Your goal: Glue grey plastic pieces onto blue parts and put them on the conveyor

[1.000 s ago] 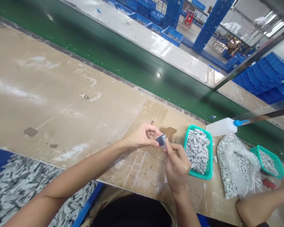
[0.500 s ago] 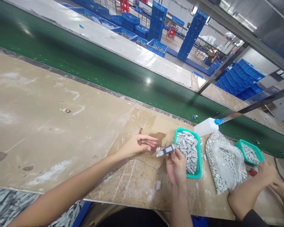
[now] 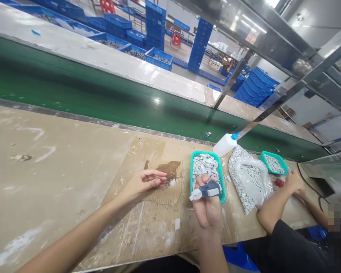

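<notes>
Rightward, across our view of the green basket (image 3: pixel 222 185), went the grey piece (image 3: pixel 211 189) pinched in our right hand (image 3: pixel 206 210), while our left hand (image 3: pixel 143 184) hung loosely open, seemingly empty, leaving the right alone supporting it.

Head-worn view, facing forward, down over workbench (image 3: pixel 82 155)

Two green baskets (image 3: pixel 192 174), one bottle (image 3: pixel 225 145), one bag (image 3: pixel 251 185) and one held piece (image 3: pixel 209 190) show.
</notes>
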Demonstrator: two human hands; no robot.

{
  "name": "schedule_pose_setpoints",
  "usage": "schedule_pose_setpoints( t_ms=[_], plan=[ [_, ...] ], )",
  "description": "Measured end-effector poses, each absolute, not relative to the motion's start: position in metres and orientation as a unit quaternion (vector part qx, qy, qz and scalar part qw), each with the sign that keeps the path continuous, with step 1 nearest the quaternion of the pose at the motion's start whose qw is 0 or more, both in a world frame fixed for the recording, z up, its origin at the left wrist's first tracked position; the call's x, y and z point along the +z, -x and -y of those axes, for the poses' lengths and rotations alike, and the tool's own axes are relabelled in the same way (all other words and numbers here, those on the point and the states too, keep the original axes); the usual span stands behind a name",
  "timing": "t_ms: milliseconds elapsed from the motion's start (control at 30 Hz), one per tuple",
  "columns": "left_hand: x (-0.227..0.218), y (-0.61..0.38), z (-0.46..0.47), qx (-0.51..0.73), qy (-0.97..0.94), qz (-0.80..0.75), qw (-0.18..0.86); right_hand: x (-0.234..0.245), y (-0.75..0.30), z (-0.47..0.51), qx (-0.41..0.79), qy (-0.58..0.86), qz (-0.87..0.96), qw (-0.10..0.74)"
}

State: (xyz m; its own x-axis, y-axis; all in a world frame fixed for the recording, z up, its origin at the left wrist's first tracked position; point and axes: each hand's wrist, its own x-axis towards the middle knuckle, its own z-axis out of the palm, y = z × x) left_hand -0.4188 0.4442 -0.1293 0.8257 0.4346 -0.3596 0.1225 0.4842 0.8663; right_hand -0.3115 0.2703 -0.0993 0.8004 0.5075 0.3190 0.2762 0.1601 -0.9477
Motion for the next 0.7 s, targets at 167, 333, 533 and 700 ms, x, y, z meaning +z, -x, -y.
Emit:
schedule_pose_setpoints(
  t_ms=[167,333,533,700],
  plan=[
    [-0.122,0.420,-0.439,0.134,-0.516,-0.318,0.784,-0.065,0.302,-0.266,0.111,0.554,0.218,0.796],
    [-0.118,0.420,-0.436,0.125,-0.535,-0.316,0.773,-0.053,0.293,-0.252,0.002,0.609,0.276,0.744],
    [-0.115,0.421,-0.433,0.126,-0.589,-0.311,0.735,-0.042,0.291,-0.243,0.003,0.563,0.340,0.753],
    [-0.071,0.422,-0.420,0.150,-0.660,-0.218,0.703,-0.031,0.295,-0.241,0.020,0.506,0.335,0.794]
  ],
)
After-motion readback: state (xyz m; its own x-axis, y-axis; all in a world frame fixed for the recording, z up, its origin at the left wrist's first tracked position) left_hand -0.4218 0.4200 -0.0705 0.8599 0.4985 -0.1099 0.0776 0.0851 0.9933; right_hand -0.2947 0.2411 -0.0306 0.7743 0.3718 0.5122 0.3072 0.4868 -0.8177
